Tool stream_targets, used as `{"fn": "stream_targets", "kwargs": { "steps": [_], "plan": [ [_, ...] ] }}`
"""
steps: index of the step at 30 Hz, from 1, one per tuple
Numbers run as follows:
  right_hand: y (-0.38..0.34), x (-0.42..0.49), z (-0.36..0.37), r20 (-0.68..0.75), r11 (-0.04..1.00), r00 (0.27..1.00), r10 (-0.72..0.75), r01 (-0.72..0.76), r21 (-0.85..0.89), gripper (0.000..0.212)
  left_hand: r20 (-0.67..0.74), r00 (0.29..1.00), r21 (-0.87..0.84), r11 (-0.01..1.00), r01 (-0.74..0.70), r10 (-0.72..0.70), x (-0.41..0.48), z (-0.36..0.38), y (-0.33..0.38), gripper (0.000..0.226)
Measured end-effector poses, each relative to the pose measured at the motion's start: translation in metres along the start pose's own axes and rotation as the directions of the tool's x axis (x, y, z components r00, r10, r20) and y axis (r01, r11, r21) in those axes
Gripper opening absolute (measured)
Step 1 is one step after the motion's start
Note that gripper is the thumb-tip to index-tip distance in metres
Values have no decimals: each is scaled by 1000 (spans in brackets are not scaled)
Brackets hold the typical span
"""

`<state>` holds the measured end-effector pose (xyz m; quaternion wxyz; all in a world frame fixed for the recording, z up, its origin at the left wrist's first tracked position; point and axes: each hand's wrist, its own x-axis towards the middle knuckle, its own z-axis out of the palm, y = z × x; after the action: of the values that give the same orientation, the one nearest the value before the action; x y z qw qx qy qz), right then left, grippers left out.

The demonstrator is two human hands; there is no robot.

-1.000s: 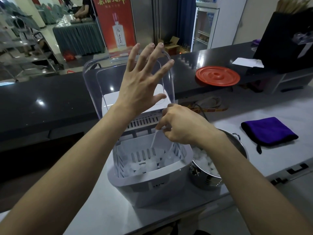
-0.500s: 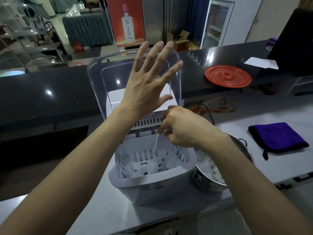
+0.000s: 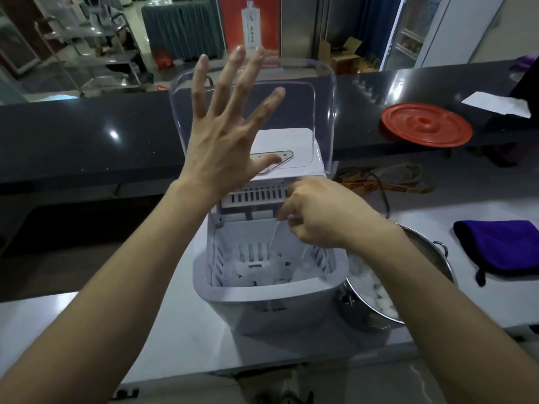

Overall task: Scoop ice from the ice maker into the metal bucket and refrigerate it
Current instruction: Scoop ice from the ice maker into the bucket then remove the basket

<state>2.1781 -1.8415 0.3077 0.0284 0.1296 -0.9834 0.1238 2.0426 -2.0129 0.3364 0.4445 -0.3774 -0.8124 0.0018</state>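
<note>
A white ice maker (image 3: 271, 304) stands on the pale counter with its clear lid (image 3: 320, 112) raised upright. My left hand (image 3: 230, 135) is spread flat, fingers straight, in front of the lid's inner face. My right hand (image 3: 320, 214) pinches the thin handle of a clear plastic scoop (image 3: 275, 237), whose lower end reaches down into the slotted basket among the ice cubes (image 3: 262, 269). Right of the machine sits the metal bucket (image 3: 437, 258), partly hidden by my right forearm, with ice in it.
A red round lid (image 3: 425, 123) and a white paper (image 3: 498, 103) lie on the dark raised bar counter (image 3: 87, 135). A folded purple cloth (image 3: 501, 246) lies right of the bucket. A black cable (image 3: 382, 188) runs behind the machine. A glass-door fridge (image 3: 408, 33) stands in the background.
The camera has come closer and tilted down. My left hand stays spread at the raised lid. My right hand still holds the scoop over the basket, shifted slightly.
</note>
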Motion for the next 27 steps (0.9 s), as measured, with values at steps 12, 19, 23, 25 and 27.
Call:
{"fn": "stream_targets", "kwargs": {
  "steps": [12,19,23,25,27],
  "plan": [
    [-20,0,-8,9,994,997,75,-74,-83,30,-16,1000,-68,998,-10,9,-4,4,-9,95],
    [-23,-5,10,90,976,975,201,-192,-105,27,-62,998,-104,994,-32,26,-2,8,-10,91],
    [-18,-10,19,62,947,951,303,-293,-133,18,-76,997,-109,994,-30,22,0,11,-11,90],
    [-15,-7,22,47,950,954,295,-288,-123,16,-80,996,-113,993,-34,25,0,12,-11,90],
    [-12,-4,25,44,954,956,291,-286,-89,14,-89,996,-113,993,-37,27,-1,12,-12,90]
  ]
}}
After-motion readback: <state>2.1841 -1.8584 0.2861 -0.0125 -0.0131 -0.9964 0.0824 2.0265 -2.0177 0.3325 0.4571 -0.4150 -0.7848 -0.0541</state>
